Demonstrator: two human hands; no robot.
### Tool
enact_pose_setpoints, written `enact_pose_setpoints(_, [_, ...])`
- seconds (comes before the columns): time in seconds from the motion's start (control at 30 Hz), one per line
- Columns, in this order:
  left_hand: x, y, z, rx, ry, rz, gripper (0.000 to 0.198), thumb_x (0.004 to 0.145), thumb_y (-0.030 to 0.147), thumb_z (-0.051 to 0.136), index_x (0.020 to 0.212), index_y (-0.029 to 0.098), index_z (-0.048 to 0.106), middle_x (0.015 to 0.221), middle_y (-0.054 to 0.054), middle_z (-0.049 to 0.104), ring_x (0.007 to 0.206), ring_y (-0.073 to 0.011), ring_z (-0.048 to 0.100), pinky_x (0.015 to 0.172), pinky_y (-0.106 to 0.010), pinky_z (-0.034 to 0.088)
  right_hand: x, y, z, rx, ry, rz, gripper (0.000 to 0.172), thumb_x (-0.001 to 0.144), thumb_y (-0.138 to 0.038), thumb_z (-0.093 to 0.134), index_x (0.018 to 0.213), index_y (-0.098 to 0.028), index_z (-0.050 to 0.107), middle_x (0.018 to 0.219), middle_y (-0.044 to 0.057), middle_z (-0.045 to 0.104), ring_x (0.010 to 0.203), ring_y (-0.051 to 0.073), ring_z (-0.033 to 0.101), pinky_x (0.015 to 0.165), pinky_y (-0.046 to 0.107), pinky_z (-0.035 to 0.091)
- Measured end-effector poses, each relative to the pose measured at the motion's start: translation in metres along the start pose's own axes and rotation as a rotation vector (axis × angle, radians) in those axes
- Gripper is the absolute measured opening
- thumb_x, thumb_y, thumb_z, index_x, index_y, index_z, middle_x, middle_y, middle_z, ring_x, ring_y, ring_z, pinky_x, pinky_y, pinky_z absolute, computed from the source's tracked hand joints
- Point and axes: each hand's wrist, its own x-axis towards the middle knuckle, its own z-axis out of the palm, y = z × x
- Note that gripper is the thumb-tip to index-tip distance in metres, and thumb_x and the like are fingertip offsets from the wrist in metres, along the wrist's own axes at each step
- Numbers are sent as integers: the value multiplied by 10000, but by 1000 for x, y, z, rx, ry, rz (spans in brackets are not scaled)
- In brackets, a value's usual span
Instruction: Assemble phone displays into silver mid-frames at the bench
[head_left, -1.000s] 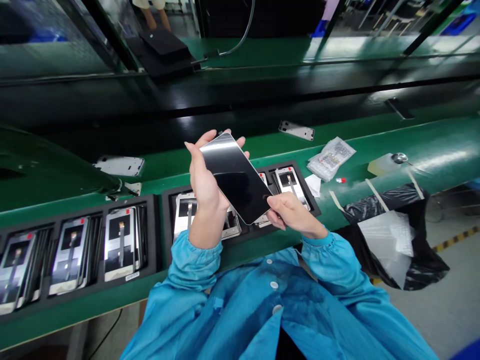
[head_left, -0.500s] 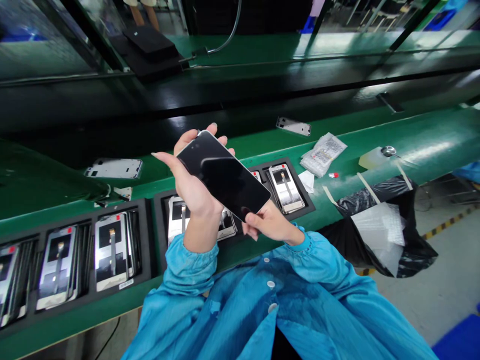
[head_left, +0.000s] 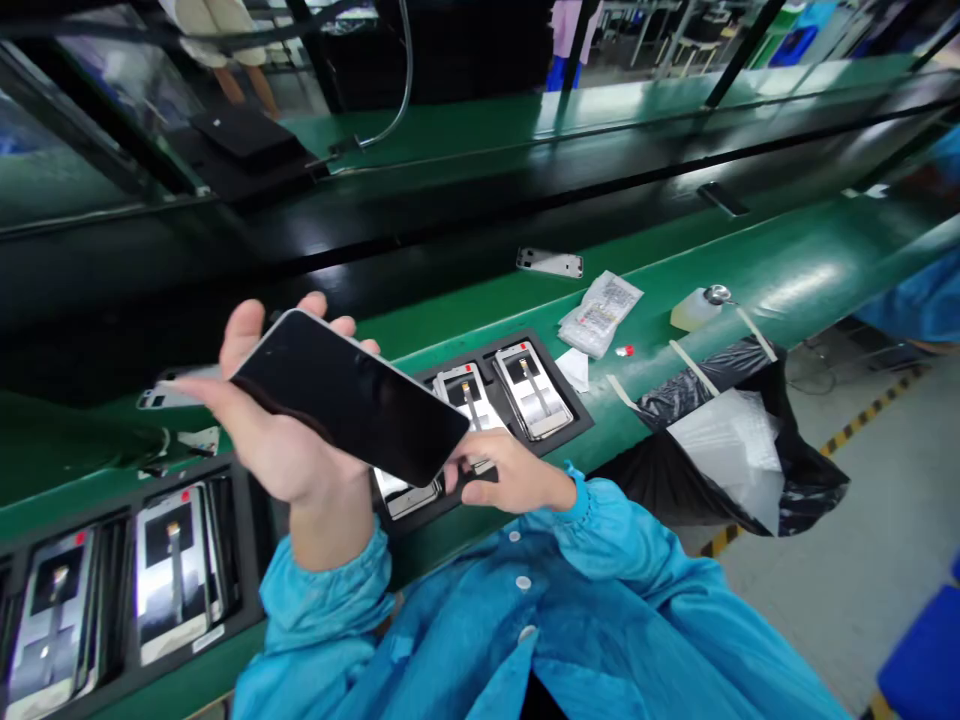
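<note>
The black-faced phone screen [head_left: 352, 400] lies tilted on the left hand [head_left: 289, 455], above the green bench [head_left: 810, 265]. This palm is spread beneath it, with the thumb standing away, so it supports more than it clamps. The right hand [head_left: 510, 470] is half curled at the screen's lower end; whether its fingers pinch the edge, I cannot tell. The step in hand is, I think, a handling of the screen with its face up. The next move seems to call for a firm hold at the edges. Below is a black foam tray [head_left: 576, 412] with similar phone parts [head_left: 534, 393]; to the right are plastic packets [head_left: 600, 312].
</note>
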Motion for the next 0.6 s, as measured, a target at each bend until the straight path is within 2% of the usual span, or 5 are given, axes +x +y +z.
enact_pose_setpoints(0.1, [33,-18,6,51,25,-91,778,1177,810,176,1110,274,735,1028,-24,854,847,-175,811,704,-284,690,-22,20,-44,-496,374,50,588,1084,-706,702,1359,-195,799,1304,191,785,1265,353,745,1172,550,597])
enact_pose_setpoints(0.2, [79,-68,26,156,-82,-317,781,1168,816,212,1175,226,723,1021,-102,856,833,-238,827,721,-370,717,-39,46,-73,-819,605,297,575,1123,-537,650,1548,-156,711,1507,260,682,1473,428,644,1272,635,523])
enact_pose_setpoints(0.3, [120,-135,54,262,-135,-474,710,1156,817,371,1262,208,721,1031,-118,853,882,-256,841,816,-406,730,-44,70,-75,-926,649,438,621,1109,-450,651,1613,-88,641,1628,317,603,1557,473,583,1286,674,508])
enact_pose_setpoints(0.4, [147,-192,81,335,-97,-525,640,1173,756,465,1310,184,716,1078,-124,834,978,-250,837,892,-408,725,-42,84,-66,-973,643,422,629,1087,-420,687,1596,-53,638,1654,342,592,1555,481,595,1298,676,510])
enact_pose_setpoints(0.6, [169,-250,112,434,-174,-493,438,1115,469,772,1437,178,718,1403,-130,749,1175,-276,775,999,-485,703,-41,94,-60,-994,650,324,574,1040,-471,754,1538,-194,684,1606,310,668,1465,555,678,1211,767,588])
